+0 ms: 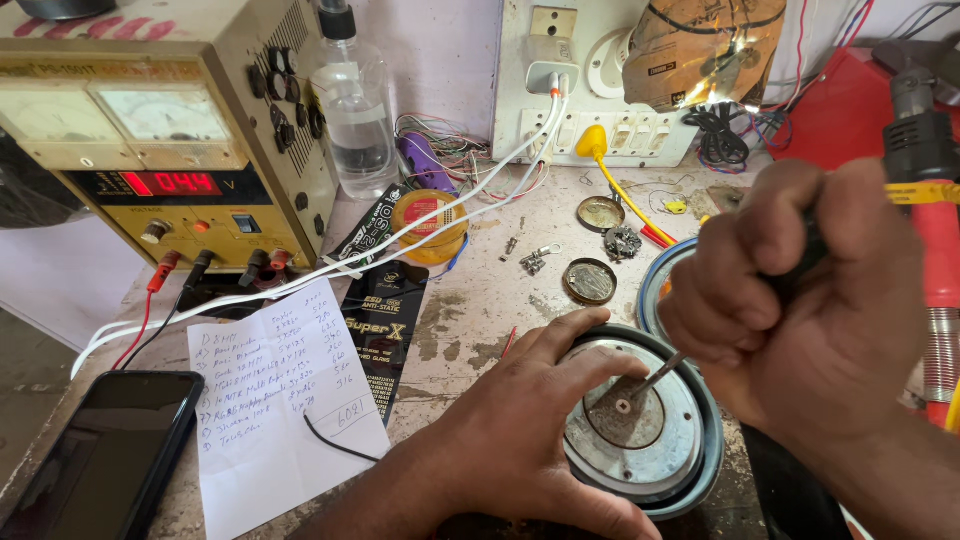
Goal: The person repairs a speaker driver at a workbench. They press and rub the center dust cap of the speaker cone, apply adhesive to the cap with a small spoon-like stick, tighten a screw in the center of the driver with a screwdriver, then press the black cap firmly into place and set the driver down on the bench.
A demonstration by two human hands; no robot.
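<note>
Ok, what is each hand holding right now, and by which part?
Right hand has a screwdriver by its dark handle. Left hand holds nothing; it presses flat on the round metal unit.

Pretty grimy, stained workbench (480,300), pale lilac wall (440,60) at the far side, white switchboard (570,110) mounted there.

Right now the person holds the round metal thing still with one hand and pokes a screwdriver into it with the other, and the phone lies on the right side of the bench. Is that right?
Nearly. The left hand does steady the round metal disc, and the right hand works a screwdriver into it. But the head view shows the phone on the left side, beside the handwritten paper.
</note>
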